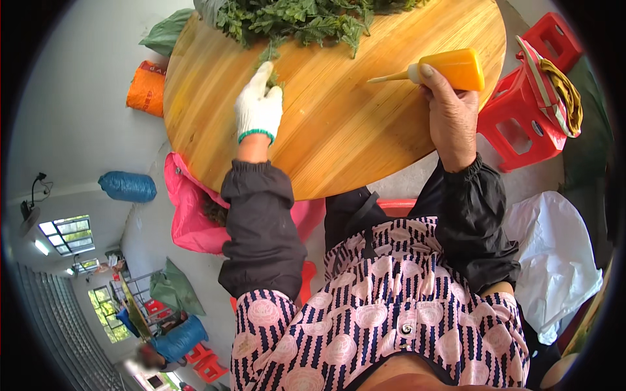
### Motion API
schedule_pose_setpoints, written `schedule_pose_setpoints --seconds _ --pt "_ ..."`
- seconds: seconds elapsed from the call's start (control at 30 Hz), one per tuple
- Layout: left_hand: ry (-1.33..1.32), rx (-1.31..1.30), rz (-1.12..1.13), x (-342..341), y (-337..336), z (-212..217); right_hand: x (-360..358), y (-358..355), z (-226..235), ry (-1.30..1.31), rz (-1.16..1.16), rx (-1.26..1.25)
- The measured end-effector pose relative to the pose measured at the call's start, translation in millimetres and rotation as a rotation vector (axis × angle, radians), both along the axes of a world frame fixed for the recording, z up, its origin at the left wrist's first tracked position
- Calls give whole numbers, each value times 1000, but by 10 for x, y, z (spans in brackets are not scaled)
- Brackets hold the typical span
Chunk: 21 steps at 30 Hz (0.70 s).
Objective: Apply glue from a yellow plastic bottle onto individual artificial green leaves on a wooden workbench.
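Observation:
My right hand [454,120] is bare and wrapped round a yellow squeeze bottle [460,69]. The bottle lies on its side in the air over the right part of the table, its long thin nozzle pointing left. My left hand [259,107], in a white knitted glove with a green cuff, is over the left part of the round wooden table [339,124]. Its thumb and fingers close on a small green sprig [272,79], partly hidden by the glove. Just beyond lies a heap of feathery green sprigs [300,23] along the table's far edge.
Red plastic stools [521,124] stand to the right, with a cloth-edged bag on top. A pink bag [195,221] hangs below the table's left edge; an orange sack [146,88] is beyond it. A white sack [554,254] lies at my right. Another person [153,355] is at far lower left.

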<state>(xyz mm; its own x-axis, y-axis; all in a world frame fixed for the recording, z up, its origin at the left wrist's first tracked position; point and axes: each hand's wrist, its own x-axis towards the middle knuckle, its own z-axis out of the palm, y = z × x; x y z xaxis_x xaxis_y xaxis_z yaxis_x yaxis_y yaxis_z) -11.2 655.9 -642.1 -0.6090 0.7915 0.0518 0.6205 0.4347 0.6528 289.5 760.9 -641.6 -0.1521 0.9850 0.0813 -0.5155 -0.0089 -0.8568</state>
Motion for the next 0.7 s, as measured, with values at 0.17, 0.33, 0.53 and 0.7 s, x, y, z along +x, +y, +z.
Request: schedule_pose_setpoints --seconds 0.17,0.33,0.53,0.7 --pt "-188 298 44 317 6 -22 75 64 10 -37 -3 12" --pt "478 317 -66 256 -41 51 45 -46 24 6 4 -9" --pt "381 290 -286 257 -47 96 48 -152 114 58 17 -19" --pt "76 280 -160 349 23 114 -159 -231 238 77 48 33"
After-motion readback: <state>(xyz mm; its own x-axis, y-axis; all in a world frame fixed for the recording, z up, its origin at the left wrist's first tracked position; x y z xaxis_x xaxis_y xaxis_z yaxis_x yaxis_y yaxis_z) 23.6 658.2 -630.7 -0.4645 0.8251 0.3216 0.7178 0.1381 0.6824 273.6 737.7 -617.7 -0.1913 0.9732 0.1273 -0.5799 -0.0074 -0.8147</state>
